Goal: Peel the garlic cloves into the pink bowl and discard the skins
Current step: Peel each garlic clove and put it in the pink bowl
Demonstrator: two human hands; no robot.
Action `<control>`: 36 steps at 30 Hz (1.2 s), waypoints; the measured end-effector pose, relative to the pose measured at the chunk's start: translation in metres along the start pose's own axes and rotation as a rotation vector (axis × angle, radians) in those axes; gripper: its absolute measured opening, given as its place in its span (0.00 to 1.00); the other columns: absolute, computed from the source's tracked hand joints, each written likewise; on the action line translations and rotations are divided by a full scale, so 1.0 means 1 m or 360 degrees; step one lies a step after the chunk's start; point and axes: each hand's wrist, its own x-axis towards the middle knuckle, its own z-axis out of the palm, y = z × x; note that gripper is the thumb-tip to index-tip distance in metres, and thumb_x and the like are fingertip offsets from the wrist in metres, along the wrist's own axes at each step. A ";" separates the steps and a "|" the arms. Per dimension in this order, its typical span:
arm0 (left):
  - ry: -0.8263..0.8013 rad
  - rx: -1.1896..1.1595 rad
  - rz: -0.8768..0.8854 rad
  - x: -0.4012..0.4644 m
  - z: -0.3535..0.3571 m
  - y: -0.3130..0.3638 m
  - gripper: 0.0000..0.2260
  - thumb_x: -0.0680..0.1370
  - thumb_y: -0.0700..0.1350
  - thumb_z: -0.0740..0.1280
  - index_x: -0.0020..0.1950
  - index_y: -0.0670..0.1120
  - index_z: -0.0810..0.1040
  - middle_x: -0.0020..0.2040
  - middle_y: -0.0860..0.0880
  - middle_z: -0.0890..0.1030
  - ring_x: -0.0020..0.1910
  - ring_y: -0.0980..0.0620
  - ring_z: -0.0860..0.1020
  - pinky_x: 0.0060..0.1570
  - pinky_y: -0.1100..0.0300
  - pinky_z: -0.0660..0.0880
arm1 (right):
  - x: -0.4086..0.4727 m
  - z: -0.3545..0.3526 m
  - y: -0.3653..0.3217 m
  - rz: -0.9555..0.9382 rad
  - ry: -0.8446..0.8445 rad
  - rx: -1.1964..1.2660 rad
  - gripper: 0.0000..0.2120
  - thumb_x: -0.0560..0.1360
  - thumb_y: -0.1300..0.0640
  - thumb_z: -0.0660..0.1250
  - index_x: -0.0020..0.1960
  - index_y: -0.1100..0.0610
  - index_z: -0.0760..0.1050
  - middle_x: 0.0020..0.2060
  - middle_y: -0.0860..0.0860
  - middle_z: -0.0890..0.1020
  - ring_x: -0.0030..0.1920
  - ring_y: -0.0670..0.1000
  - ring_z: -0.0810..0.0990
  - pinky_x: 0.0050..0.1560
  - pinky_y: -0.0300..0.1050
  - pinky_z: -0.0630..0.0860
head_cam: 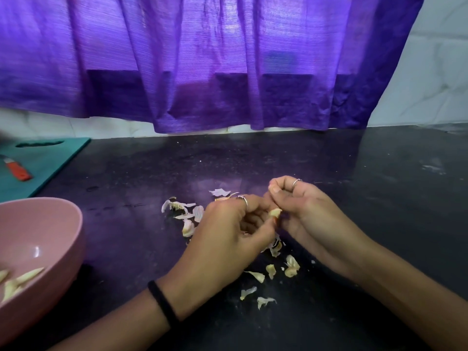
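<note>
- Head view is showing both hands meeting over the middle of the black countertop [329, 173], probably so that falling skins [192, 216] are gathering in one patch.
- Left hand [228, 239] and right hand [301, 211] are both pinching one garlic clove [275, 213] between them; fingers are curling round it, seemingly picking at its skin.
- Pink bowl [76, 236] is sitting at the countertop's left edge, near the left hand, already holding peeled cloves [17, 282], an easy drop.
- Green cutting board [50, 158] with an orange-handled knife [17, 171] is lying in the far left corner, out of the way.
</note>
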 end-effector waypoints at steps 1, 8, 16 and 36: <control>-0.0001 -0.0040 -0.0043 0.001 0.001 -0.001 0.08 0.72 0.45 0.66 0.47 0.47 0.83 0.37 0.48 0.83 0.37 0.50 0.81 0.43 0.56 0.80 | 0.000 -0.002 0.000 -0.0024 0.0027 -0.0059 0.06 0.81 0.62 0.59 0.46 0.60 0.71 0.33 0.53 0.74 0.33 0.48 0.73 0.37 0.41 0.76; 0.0132 -0.0391 -0.0279 0.005 -0.016 -0.009 0.05 0.75 0.38 0.69 0.47 0.47 0.82 0.43 0.44 0.84 0.38 0.55 0.79 0.45 0.58 0.78 | -0.004 -0.014 -0.005 -0.0341 0.0239 -0.0713 0.04 0.72 0.65 0.72 0.42 0.58 0.79 0.34 0.50 0.83 0.36 0.44 0.81 0.44 0.38 0.78; 0.0104 -0.0512 -0.0349 0.004 -0.016 -0.006 0.05 0.75 0.38 0.68 0.49 0.44 0.82 0.40 0.48 0.83 0.36 0.58 0.79 0.40 0.67 0.76 | -0.004 -0.012 -0.004 -0.0513 0.0137 -0.0867 0.10 0.78 0.67 0.62 0.44 0.57 0.80 0.38 0.52 0.84 0.39 0.42 0.81 0.42 0.34 0.75; 0.0162 -0.0801 -0.0439 0.003 -0.019 -0.002 0.08 0.69 0.41 0.71 0.47 0.45 0.84 0.45 0.46 0.85 0.45 0.53 0.83 0.45 0.66 0.78 | -0.008 -0.006 0.004 -0.0486 -0.0020 -0.1114 0.02 0.75 0.54 0.69 0.46 0.52 0.80 0.39 0.50 0.82 0.42 0.50 0.82 0.49 0.52 0.80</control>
